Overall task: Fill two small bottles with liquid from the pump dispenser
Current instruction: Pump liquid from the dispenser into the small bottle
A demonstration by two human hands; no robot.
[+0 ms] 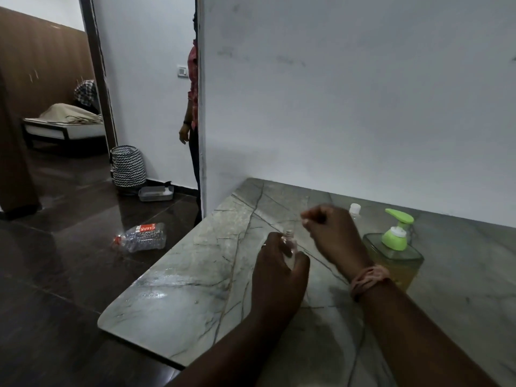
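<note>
Left hand (pixel 279 270) grasps an uncapped small bottle (pixel 289 243) left of the pump dispenser (pixel 396 247), right hand (pixel 329 233) apparently pinching its cap; next it probably must go under the spout.

Head camera looks forward and down, close over the marble table (pixel 178 297).

A small clear glass bottle (pixel 289 243) is held upright over the grey veined stone counter (pixel 195 275) by the left hand (pixel 279 277), while something tiny is pinched by the raised right hand (pixel 332 233) beside a green-pumped dispenser of yellow liquid (pixel 396 247).
</note>
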